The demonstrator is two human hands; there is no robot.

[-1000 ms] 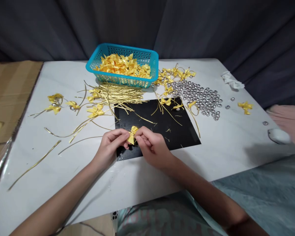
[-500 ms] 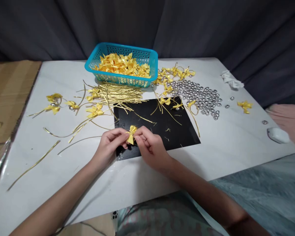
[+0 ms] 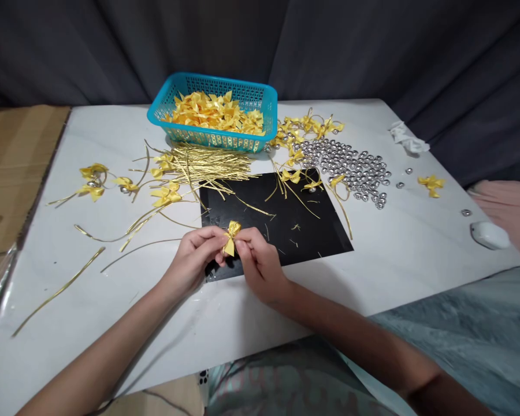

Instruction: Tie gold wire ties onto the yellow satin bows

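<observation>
A yellow ribbon bow [image 3: 230,245] is held upright above the front left of a black mat [image 3: 281,225]. My left hand [image 3: 198,252] pinches the bow's left side between thumb and fingers. From the other side, the closed thumb and fingertips of my right hand [image 3: 260,261] meet the bow at its middle, where a thin gold cord seems to loop; the fingers hide the details. Behind the mat lies a pile of gold cords [image 3: 212,163]. Silver beads [image 3: 359,170] are heaped to the right, beside bows fitted with cord [image 3: 291,176].
A blue plastic basket [image 3: 268,115] of yellow bows stands at the back. More bows [image 3: 166,194] and loose cords [image 3: 60,292] lie on the left of the white table [image 3: 164,346]. At right are a lone bow [image 3: 431,185], crumpled white tissue [image 3: 408,138] and a white mouse-like object [image 3: 490,236].
My right hand has shifted slightly left, closer against the bow. The left hand keeps its pinch almost unmoved. Small cord clippings show on the mat where the right hand was.
</observation>
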